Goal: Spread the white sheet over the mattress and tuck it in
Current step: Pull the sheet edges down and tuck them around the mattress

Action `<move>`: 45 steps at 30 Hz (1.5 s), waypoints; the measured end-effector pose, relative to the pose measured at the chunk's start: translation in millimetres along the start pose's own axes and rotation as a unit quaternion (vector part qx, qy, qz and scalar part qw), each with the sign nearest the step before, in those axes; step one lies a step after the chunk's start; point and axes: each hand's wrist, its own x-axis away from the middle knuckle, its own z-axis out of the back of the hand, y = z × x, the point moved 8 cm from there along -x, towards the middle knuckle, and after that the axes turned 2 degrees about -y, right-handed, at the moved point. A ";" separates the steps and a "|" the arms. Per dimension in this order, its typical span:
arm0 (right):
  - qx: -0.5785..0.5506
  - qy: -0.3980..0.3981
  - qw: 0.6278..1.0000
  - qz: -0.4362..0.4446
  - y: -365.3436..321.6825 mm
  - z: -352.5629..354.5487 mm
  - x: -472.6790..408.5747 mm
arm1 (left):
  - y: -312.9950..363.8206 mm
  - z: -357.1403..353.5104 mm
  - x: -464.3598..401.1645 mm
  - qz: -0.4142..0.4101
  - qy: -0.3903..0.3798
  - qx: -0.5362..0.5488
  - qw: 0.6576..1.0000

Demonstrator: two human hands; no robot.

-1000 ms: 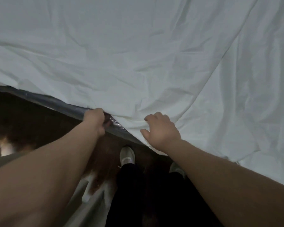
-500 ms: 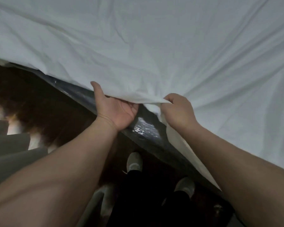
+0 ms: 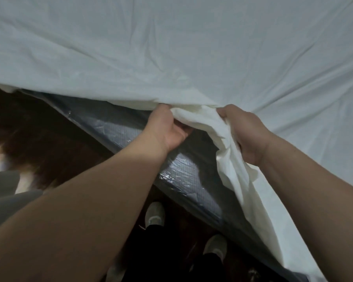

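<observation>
Dark floor [image 3: 49, 139] below the plastic-wrapped mattress [image 3: 151, 143]: left hand [image 3: 169, 129] and right hand [image 3: 245, 131] both grip bunched white sheet [image 3: 192, 47] (corner bare), hard tug risks stripping the spread.

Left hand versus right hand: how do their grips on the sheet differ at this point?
The left hand is turned palm up beneath the sheet edge, by the bare mattress side; the right hand shows its back. Bunched cloth trails down from the right hand, none from the left. Both grip the same sheet edge.
</observation>
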 end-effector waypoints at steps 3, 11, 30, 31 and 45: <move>-0.017 0.027 0.999 0.032 4.0 4.9 -3.3 | 4.0 16.5 2.6 -0.029 0.084 -0.037 0.995; 0.298 0.161 0.923 0.182 15.2 -8.6 2.1 | 9.2 104.1 97.1 -0.011 0.229 -0.204 0.952; 0.407 0.104 0.809 0.411 102.3 -73.2 142.8 | 11.4 150.1 249.5 -0.182 0.047 0.004 0.982; 0.388 0.118 0.807 0.430 99.8 -71.8 148.5 | 13.0 156.8 251.0 -0.198 0.053 0.006 0.979; 0.565 0.088 0.817 0.071 281.4 63.0 143.8 | 0.4 192.5 245.4 -0.269 0.208 0.005 0.941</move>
